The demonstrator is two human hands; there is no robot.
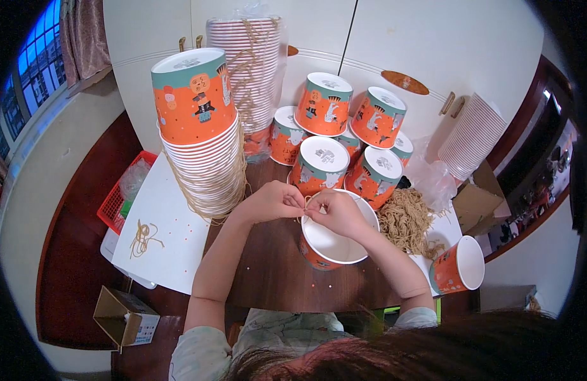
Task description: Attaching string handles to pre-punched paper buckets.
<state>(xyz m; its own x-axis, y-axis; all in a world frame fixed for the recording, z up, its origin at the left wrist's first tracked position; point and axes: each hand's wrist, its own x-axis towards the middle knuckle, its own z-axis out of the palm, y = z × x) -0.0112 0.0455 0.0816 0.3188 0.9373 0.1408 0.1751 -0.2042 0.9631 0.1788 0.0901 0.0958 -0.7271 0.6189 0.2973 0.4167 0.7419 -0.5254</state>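
Observation:
A paper bucket [338, 251] with a white inside and an orange printed outside stands mouth up at the table's front. Over its far left rim, the fingertips of my left hand [277, 202] and my right hand [336, 211] meet in a pinch. Between them is a thin tan cord [306, 202], a small loop of it showing above the fingers. Its finer path is hidden by the fingers. My right hand reaches over the bucket's opening. Close behind stand several upside-down orange and green buckets [320, 159], piled in two layers.
To the left rises a nested bucket stack [201, 162] draped with cords; behind it, a taller plastic-wrapped stack [242, 76]. A tangled cord heap [404, 219] lies right of my hands, near a tilted bucket [444, 270]. Loose cord [144, 238] rests on the white left surface.

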